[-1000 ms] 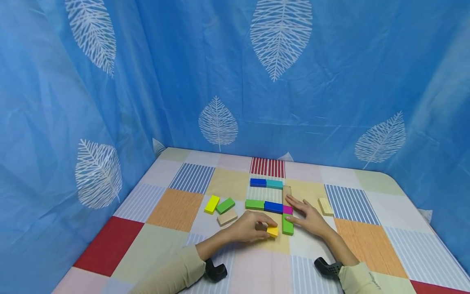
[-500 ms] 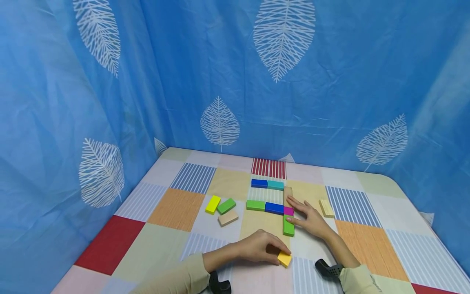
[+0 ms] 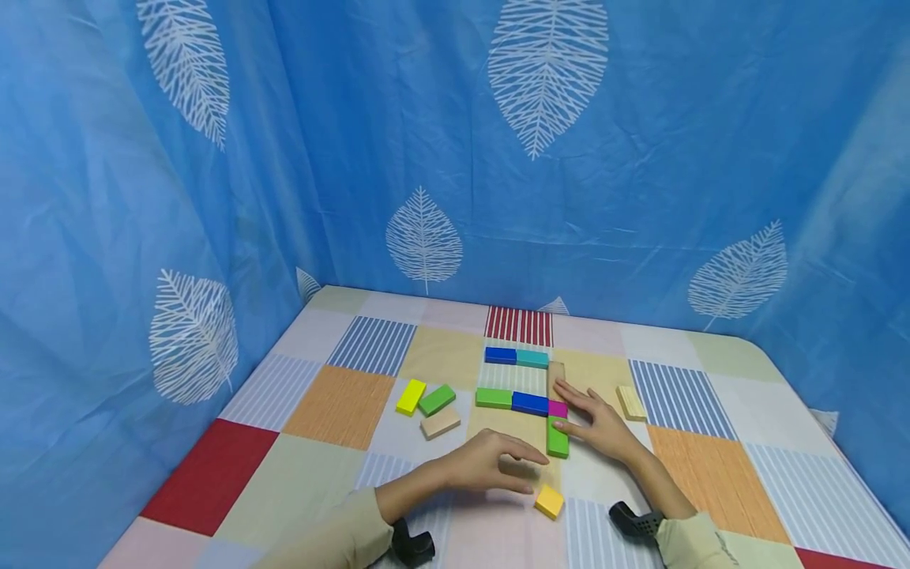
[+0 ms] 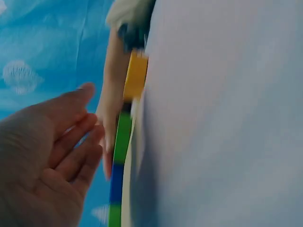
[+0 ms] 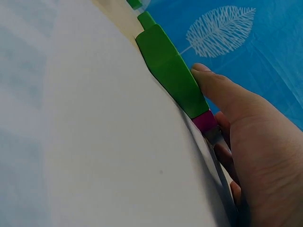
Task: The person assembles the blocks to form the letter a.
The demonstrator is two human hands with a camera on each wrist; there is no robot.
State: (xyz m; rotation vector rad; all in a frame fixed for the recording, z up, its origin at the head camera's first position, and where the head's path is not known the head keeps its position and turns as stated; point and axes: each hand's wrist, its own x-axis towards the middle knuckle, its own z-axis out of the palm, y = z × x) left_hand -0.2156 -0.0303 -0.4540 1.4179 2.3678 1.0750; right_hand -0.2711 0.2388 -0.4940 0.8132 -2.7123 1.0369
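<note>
An orange-yellow block lies alone on the cloth near the front. My left hand hovers just behind and left of it, thumb and fingers apart, holding nothing; the left wrist view shows the palm bare. My right hand rests at a column of blocks, thumb at the green block and fingertips on the plain wooden block. Between those two sits a small magenta block. From it a row runs left: a blue block, then a green block.
Farther back, a blue block and a teal block lie end to end. At left are a yellow block, a green block and a wooden block. Another wooden block lies right of the right hand.
My left hand carried the orange-yellow block toward the front, let it go on the cloth, and drew back up and left. The right hand stays at the column.
</note>
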